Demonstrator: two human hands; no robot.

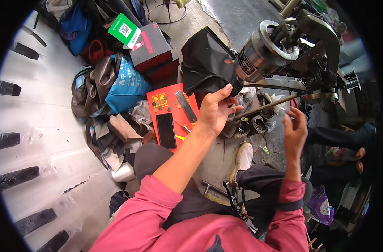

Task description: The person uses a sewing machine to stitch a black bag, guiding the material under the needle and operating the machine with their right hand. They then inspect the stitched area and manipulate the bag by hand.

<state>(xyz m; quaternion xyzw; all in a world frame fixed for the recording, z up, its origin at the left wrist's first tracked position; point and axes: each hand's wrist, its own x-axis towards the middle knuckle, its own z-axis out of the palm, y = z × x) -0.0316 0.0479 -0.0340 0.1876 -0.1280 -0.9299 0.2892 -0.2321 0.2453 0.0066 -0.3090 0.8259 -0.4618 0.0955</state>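
A: Which object lies at the machine?
B: The black bag, immediately to the machine's left; its near corner reaches the machine's lower end.

A: How are the hands disposed?
B: The left hand is just on the near side of the machine's lower end, beside the bag's edge, thumb raised and fingers bent. Whether it pinches the fabric cannot be told. The right hand, also on the near side but apart from the machine, is raised with fingers loosely curved and grasps nothing visible.

A: And farther to the machine's left?
B: Beyond the bag, a red panel carries a dark phone, scattered coins and a flat metal bar. Farther left of the machine are a dark box, with a green card against it, and a blue bag.

A: To its right?
B: A spool, near the machine's frame.
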